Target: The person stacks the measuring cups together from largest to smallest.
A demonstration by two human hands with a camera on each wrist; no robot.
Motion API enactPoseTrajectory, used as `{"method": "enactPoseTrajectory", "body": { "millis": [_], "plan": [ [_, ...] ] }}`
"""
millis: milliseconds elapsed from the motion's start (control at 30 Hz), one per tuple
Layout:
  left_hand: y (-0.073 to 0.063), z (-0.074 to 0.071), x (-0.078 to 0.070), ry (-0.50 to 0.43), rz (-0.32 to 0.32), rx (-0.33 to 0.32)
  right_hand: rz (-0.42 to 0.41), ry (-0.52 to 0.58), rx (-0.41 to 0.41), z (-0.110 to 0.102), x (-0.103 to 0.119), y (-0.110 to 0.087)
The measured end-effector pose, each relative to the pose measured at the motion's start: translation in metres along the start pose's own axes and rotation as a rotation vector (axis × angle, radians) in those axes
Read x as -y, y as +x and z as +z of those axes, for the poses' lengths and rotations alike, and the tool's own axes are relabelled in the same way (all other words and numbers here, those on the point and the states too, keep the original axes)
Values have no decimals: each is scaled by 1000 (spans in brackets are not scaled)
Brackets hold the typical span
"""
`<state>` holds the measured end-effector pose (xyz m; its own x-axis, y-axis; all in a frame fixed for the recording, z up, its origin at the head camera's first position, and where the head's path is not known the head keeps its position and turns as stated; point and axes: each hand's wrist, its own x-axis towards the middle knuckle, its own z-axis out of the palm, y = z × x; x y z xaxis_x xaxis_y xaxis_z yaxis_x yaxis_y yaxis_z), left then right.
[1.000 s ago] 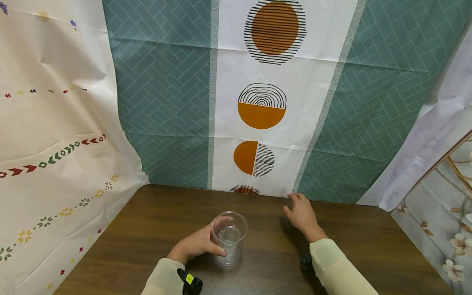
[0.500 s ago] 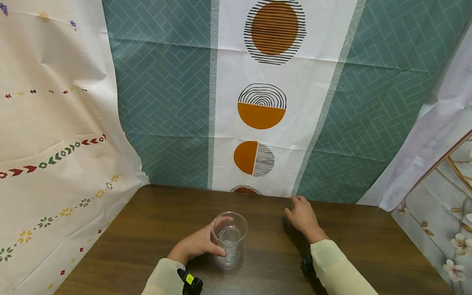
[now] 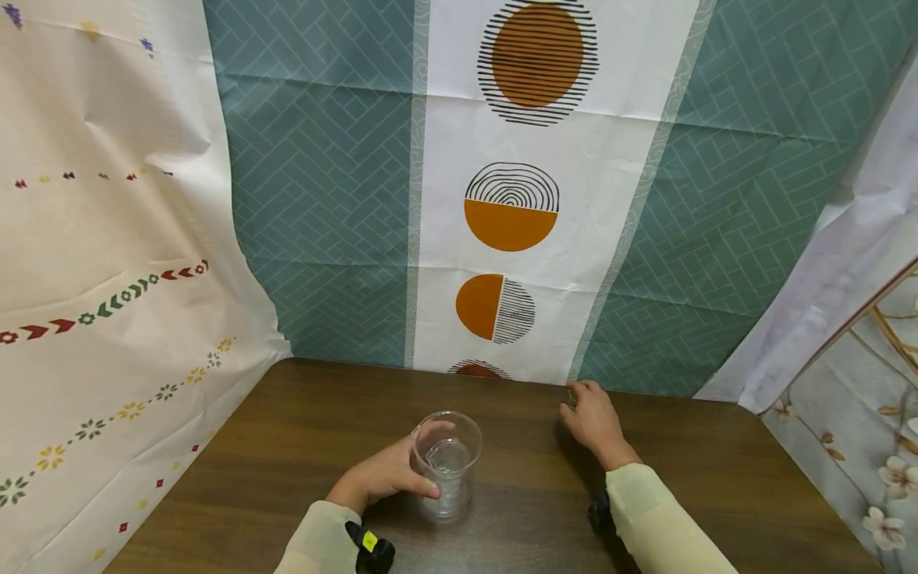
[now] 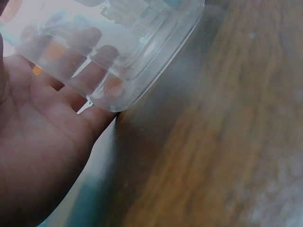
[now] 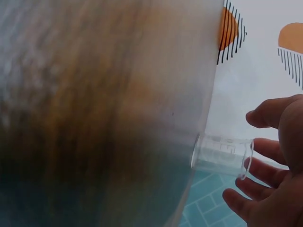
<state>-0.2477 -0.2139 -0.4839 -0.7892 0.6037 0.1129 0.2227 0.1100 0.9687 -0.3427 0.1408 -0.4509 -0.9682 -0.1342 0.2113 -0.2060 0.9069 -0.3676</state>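
My left hand (image 3: pixel 387 476) grips a large clear plastic cup (image 3: pixel 459 481) standing upright on the table, thumb on the near side and fingers round the far side. Through its see-through wall those fingers show in the left wrist view, where faint print marks the cup (image 4: pixel 137 19). Toward the table's back edge, my right hand (image 3: pixel 595 421) reaches over a small clear cup (image 5: pixel 220 153). In the right wrist view that cup stands on the table with its rim close to the loosely bent fingers; the thumb is apart from it. Whether a fingertip touches the rim, I cannot tell.
Under both hands lies a dark brown wooden table (image 3: pixel 287 446). A green and white patterned cloth (image 3: pixel 323 199) hangs along its back edge. On the left a cream cloth (image 3: pixel 107 239) hangs beside it, and a floral cloth (image 3: pixel 853 446) borders the right.
My right hand has shifted slightly to the right, and a bit of the small cup now shows between thumb and forefinger. My left hand and the large cup have stayed put.
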Motion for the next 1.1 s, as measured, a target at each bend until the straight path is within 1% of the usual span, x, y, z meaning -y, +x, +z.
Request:
{"method": "enactPoseTrajectory", "body": {
  "millis": [200,400,467,667,933,1100],
  "plan": [
    [0,0,-1,2,-17,-8,15,-8,18,1,-1,3],
    [-1,0,-1,7,-25,-13,8,-16,22,2,-2,5],
    [-1,0,-1,9,-22,-12,9,-22,26,3,-2,6],
    [0,0,0,10,10,-4,7,-37,5,2,-5,8],
    [0,0,0,27,-4,-11,2,-38,3,3,-7,11],
    [-1,0,0,19,-9,-9,-1,-43,6,4,-8,12]
  ]
}}
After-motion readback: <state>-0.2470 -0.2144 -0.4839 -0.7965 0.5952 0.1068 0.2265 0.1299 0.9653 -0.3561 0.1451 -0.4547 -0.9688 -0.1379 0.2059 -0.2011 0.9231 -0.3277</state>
